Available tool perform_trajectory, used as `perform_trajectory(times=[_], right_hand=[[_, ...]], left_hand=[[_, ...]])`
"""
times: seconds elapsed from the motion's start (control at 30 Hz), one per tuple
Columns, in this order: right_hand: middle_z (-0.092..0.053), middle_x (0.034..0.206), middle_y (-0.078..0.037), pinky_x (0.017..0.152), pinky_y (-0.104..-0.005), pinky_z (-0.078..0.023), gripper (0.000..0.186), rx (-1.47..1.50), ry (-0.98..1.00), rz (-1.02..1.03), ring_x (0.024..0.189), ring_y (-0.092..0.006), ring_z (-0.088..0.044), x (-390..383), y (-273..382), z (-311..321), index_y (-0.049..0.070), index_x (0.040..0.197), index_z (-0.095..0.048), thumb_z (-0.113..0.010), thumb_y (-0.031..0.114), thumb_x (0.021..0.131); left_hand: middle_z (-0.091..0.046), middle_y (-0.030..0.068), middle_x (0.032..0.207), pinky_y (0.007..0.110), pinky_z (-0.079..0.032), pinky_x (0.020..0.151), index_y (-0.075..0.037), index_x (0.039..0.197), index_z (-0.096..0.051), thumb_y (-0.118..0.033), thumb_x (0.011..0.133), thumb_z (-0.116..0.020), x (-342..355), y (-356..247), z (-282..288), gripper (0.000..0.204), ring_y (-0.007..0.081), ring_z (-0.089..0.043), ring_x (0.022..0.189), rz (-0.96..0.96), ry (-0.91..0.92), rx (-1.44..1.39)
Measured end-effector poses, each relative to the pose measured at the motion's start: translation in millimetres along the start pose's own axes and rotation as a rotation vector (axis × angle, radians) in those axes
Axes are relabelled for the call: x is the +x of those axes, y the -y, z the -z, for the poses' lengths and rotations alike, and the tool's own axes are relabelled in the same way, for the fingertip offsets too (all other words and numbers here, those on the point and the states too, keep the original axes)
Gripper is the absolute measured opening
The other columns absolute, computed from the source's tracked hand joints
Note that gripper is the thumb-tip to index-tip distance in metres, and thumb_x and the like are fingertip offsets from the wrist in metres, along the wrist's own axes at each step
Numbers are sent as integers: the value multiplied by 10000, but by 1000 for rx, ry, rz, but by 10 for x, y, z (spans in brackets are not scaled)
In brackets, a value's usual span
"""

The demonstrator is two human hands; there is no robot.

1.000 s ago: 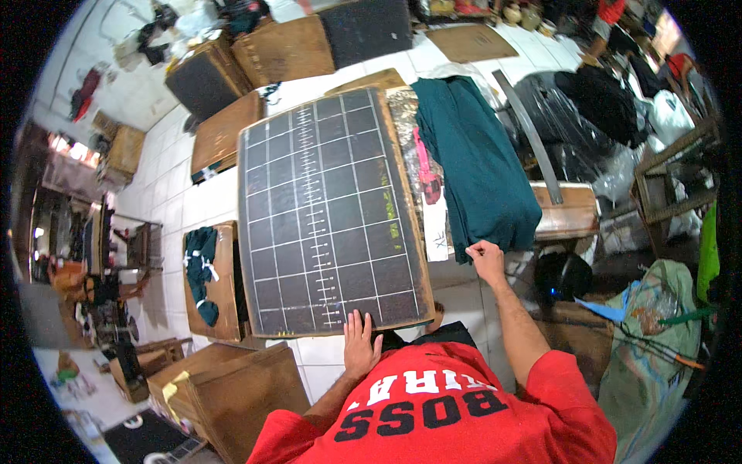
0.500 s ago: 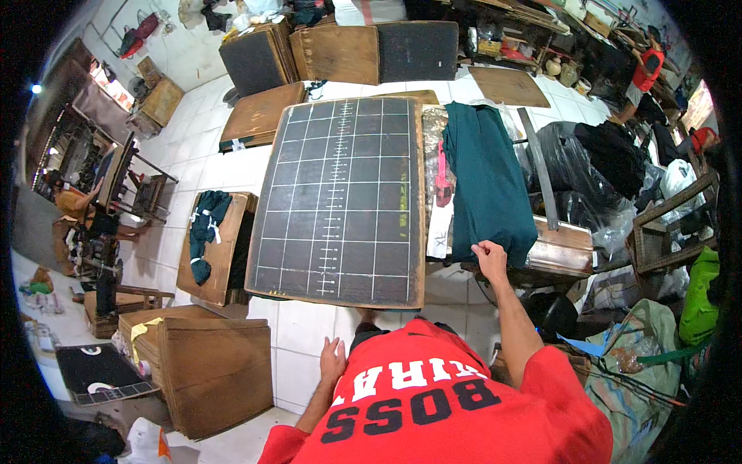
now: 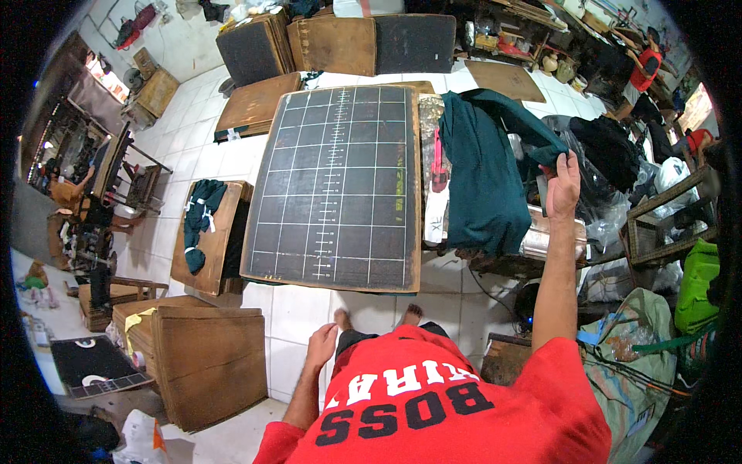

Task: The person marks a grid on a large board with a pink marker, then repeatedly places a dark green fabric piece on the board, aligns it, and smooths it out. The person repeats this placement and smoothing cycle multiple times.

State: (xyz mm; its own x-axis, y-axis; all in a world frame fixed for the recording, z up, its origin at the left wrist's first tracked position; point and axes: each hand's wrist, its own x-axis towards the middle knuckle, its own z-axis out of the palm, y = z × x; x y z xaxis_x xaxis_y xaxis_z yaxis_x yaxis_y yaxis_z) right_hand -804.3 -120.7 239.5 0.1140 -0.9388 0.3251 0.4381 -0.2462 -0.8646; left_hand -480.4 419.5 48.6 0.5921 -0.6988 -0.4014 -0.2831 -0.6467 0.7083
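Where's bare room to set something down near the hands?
Biggest patch: the gridded board, bare on top, green cloth to its right. Smaller: tiled floor between the board's near edge, the brown stack and the left foot. Crowded: right of the board, where the right hand holds up part of the green cloth beside black cloth and plastic.

Open space spreads above the gridded black board (image 3: 332, 185) at centre, reachable by the left hand (image 3: 321, 346) over bare tile floor (image 3: 290, 336) on the near side. At right, green cloth (image 3: 483, 189) held up by the right hand (image 3: 563, 185) blocks the way across to a black bundle (image 3: 608, 147); a stack of brown boards (image 3: 209, 363) crowds the near left.
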Motion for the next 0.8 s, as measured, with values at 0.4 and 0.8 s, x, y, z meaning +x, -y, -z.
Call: perform_trajectory(times=[0.4, 0.8], right_hand=[[-553, 700, 63, 554, -213, -415, 285, -261, 390, -239, 651, -24, -505, -3028, 848, -2540, 66, 778, -602, -884, 107, 797], [-402, 601, -2, 546, -283, -375, 305, -399, 1167, -567, 558, -97, -414, -4487, 568, -3899, 64, 1034, -594, -801, 198, 853]], left_hand=[[-687, 146, 1245, 347, -528, 924, -32, 1301, -629, -283, 860, -817, -725, -1716, 1262, 541, 264, -687, 1069, -743, 119, -385], [-687, 21, 925, 245, -496, 781, 36, 1061, -678, 15, 986, -549, -1493, -106, 2334, 151, 78, -604, 865, -249, -128, -702]])
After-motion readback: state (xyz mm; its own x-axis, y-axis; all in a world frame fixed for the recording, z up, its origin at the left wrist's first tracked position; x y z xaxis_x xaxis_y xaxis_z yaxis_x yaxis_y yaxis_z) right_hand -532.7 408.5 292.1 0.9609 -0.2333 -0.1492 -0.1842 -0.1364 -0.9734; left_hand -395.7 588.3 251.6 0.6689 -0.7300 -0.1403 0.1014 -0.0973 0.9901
